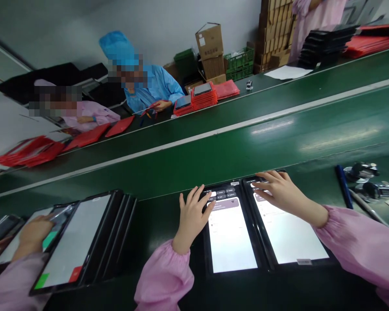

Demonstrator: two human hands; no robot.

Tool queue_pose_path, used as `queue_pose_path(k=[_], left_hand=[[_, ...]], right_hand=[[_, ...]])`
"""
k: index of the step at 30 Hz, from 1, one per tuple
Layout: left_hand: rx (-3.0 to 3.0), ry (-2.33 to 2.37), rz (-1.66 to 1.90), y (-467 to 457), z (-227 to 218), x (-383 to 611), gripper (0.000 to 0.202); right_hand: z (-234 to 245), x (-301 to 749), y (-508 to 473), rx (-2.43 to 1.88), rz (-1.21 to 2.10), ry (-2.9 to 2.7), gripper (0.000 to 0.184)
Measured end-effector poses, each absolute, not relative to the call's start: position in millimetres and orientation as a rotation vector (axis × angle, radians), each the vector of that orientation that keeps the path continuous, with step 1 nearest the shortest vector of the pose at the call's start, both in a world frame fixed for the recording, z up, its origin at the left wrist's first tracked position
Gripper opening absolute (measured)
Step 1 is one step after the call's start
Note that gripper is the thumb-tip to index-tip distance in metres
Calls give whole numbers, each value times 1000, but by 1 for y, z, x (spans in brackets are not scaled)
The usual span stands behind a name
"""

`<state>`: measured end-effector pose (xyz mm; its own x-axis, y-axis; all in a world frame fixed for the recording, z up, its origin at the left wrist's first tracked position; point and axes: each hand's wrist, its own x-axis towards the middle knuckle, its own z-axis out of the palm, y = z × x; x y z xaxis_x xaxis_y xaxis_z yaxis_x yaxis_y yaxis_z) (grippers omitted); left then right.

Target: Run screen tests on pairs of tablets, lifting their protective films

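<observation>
Two tablets lie side by side on the dark bench, both with lit screens and a menu panel pulled down at the top. My left hand (194, 214) is at the upper left edge of the left tablet (233, 242), its fingers spread over the corner of the screen. Across the top of the right tablet (291, 237) reaches my right hand (277, 190), fingers stretched out and apart over the menu panel. Neither hand grips anything. Whether the fingertips touch the glass I cannot tell.
At left, a stack of tablets (81, 237) stands beside a co-worker's hand (35, 233). A blue pen (344, 186) and metal suction-cup-like parts (363, 172) lie at right. Beyond the green belt (194, 157), people work among red sleeves (204, 97) and black stacked tablets (326, 45).
</observation>
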<state>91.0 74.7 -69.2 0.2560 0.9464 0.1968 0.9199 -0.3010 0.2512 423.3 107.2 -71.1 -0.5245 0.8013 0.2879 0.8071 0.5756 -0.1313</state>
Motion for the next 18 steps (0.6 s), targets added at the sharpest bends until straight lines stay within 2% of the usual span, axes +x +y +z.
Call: queue_pose_path(k=[7,11,14,16,18], left_hand=[[2524,1820,475,75,-67,99,33],[2251,1843,861,64,-73,95,34],[1678,1793,1194,53,-78,88,38],[1323,1705,1267,54,-81,84,46],[1138,1634,1280,63,-83,85,51]], right_hand=[[-67,419,107,-1295,-40,-2436,34],[-62,444,100,-1358,-28,-2295,39],[-67,471,90,-1472,368,-1856,48],[-75,483,88,-1493,661,-1559,60],[-84,486,92,-1490,799,-1433,70]])
